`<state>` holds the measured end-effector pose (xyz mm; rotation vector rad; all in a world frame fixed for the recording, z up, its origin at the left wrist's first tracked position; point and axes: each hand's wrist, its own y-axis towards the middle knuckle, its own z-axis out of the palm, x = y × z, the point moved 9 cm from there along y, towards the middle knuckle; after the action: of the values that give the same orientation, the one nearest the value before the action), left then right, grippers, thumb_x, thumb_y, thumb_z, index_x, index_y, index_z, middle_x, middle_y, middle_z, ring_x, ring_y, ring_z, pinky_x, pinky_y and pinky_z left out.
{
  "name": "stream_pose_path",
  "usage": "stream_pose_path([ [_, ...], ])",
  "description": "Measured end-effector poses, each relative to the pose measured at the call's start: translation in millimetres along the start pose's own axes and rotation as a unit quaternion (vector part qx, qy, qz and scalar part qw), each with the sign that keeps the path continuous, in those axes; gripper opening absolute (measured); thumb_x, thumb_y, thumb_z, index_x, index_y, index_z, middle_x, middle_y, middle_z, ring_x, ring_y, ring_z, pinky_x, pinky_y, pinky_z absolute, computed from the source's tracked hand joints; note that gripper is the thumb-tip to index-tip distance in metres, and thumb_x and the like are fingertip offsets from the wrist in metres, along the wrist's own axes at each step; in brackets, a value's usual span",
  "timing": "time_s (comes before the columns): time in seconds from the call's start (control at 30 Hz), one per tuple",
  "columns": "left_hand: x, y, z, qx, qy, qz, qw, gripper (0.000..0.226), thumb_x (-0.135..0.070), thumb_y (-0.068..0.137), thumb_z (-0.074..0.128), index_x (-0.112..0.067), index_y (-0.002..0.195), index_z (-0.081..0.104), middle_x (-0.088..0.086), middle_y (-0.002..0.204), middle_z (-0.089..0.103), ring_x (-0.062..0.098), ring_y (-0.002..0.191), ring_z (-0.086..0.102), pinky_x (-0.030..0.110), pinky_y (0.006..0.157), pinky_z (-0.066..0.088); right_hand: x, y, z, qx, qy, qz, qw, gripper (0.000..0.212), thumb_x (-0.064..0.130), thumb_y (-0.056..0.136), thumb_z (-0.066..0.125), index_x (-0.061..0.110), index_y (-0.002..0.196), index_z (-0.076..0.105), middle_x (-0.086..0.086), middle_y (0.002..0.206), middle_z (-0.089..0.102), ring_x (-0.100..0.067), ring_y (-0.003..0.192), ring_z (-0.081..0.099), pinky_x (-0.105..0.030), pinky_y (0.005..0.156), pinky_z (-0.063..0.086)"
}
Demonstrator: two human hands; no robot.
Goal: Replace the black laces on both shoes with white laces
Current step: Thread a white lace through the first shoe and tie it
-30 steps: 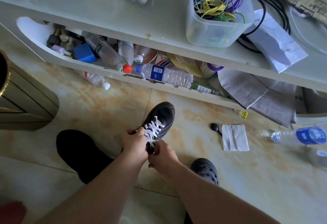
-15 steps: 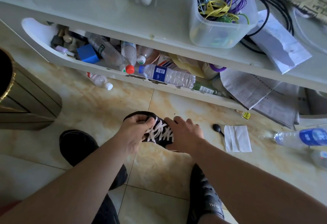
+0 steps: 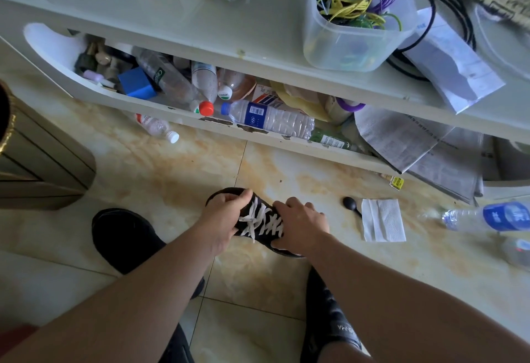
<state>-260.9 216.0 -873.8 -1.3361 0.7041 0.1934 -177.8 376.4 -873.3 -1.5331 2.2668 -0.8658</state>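
Head view: left hand fingers curled over the heel/collar end of the black shoe, grasping it. Right hand fingers bent over the shoe's other side, thumb at the sole edge, also gripping. Shoe sits low over the tiled floor between both hands; can't tell if it touches the tile. White laces criss-cross its top, ends loose. Second dark shoe on the floor to the left, well apart. A black slipper on a foot below the right forearm. Folded white tissue and a small black spoon-like item to the right. Blue-label bottle further right. Cluttered low shelf behind; on the surface above it, a clear tub of wires.
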Motion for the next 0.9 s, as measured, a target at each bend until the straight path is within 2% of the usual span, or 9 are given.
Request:
stream_pose_path([
  [0.13,0.7,-4.6,9.8,-0.010,0.191,0.023,0.981,0.053,-0.043,0.080,0.090,-0.018,0.108,0.051,-0.001,0.103,0.065,0.009,0.089,0.063,0.027,0.068,0.051,3.2,-2.9,2.5,-0.003,-0.010,0.005,1.000,0.083,0.066,0.072,0.077,0.042,0.139,0.036,0.006,0.130,0.046,-0.029,0.119,0.052,-0.048,0.089,0.053],
  [0.3,-8.8,0.3,11.8,-0.074,0.319,0.124,0.937,0.050,-0.048,0.068,0.091,-0.021,0.100,0.064,-0.005,0.092,0.071,0.012,0.085,0.069,0.033,0.070,0.060,3.1,-5.4,4.9,-0.007,0.012,-0.001,1.000,0.077,0.067,0.072,0.075,0.043,0.136,0.039,0.008,0.127,0.049,-0.027,0.118,0.054,-0.047,0.091,0.052],
  [0.4,-15.3,0.4,-1.1,-0.087,0.275,0.120,0.950,0.033,-0.031,0.076,0.092,-0.023,0.097,0.068,-0.005,0.090,0.073,0.012,0.082,0.071,0.027,0.062,0.056,4.0,-0.9,-0.9,-0.022,0.031,-0.011,0.999,0.078,0.067,0.074,0.074,0.044,0.139,0.038,0.012,0.129,0.055,-0.024,0.120,0.054,-0.046,0.095,0.050],
  [0.5,-13.8,-0.6,-15.3,-0.091,0.192,0.087,0.973,0.029,-0.023,0.080,0.091,-0.021,0.096,0.067,0.001,0.094,0.075,0.020,0.083,0.074,0.031,0.061,0.056,10.4,4.6,-6.6,-0.045,0.009,-0.046,0.998,0.101,0.072,0.075,0.072,0.047,0.155,0.017,0.014,0.149,0.046,-0.026,0.135,0.040,-0.053,0.109,0.038],
  [0.6,-4.1,2.7,-29.6,-0.122,0.111,0.035,0.986,0.027,-0.026,0.085,0.088,-0.011,0.096,0.069,0.008,0.086,0.074,0.018,0.069,0.070,0.024,0.052,0.049,0.5,1.6,-15.0,-0.070,0.061,-0.022,0.995,0.123,0.077,0.069,0.076,0.049,0.158,-0.004,0.011,0.168,0.013,-0.030,0.152,0.012,-0.067,0.120,0.017],
  [0.67,7.7,9.1,-35.8,-0.138,0.036,-0.021,0.990,0.041,-0.041,0.085,0.086,-0.003,0.097,0.074,0.012,0.075,0.074,0.022,0.052,0.066,0.026,0.048,0.050,-20.1,-8.4,-21.1,-0.121,0.121,0.052,0.984,0.116,0.078,0.073,0.072,0.049,0.158,0.000,0.010,0.167,0.013,-0.028,0.150,0.016,-0.062,0.121,0.022],
  [0.73,30.1,36.9,-26.6,-0.083,-0.039,-0.055,0.994,0.054,-0.052,0.096,0.070,0.000,0.111,0.072,0.009,0.082,0.075,0.023,0.060,0.070,0.031,0.058,0.057,-42.0,-20.3,-16.1,-0.149,0.206,0.150,0.955,0.096,0.073,0.082,0.067,0.044,0.158,0.015,0.006,0.158,0.029,-0.026,0.141,0.033,-0.053,0.114,0.037],
  [0.8,34.8,31.7,-7.1,-0.051,-0.104,-0.078,0.990,0.040,-0.042,0.108,0.055,-0.003,0.106,0.066,0.008,0.082,0.073,0.019,0.073,0.069,0.030,0.069,0.056,-48.1,-27.9,4.8,-0.109,0.347,0.222,0.905,0.071,0.064,0.092,0.062,0.035,0.152,0.035,0.000,0.146,0.047,-0.023,0.123,0.052,-0.043,0.097,0.052],
  [0.9,31.9,-14.9,23.7,-0.010,-0.160,-0.101,0.982,0.028,-0.030,0.111,0.050,-0.011,0.093,0.059,0.003,0.081,0.061,0.012,0.070,0.059,0.026,0.070,0.050,-16.9,-27.3,34.4,-0.015,0.511,0.223,0.830,0.045,0.043,0.095,0.063,0.027,0.136,0.057,0.005,0.114,0.068,-0.013,0.082,0.066,-0.026,0.062,0.051],
])
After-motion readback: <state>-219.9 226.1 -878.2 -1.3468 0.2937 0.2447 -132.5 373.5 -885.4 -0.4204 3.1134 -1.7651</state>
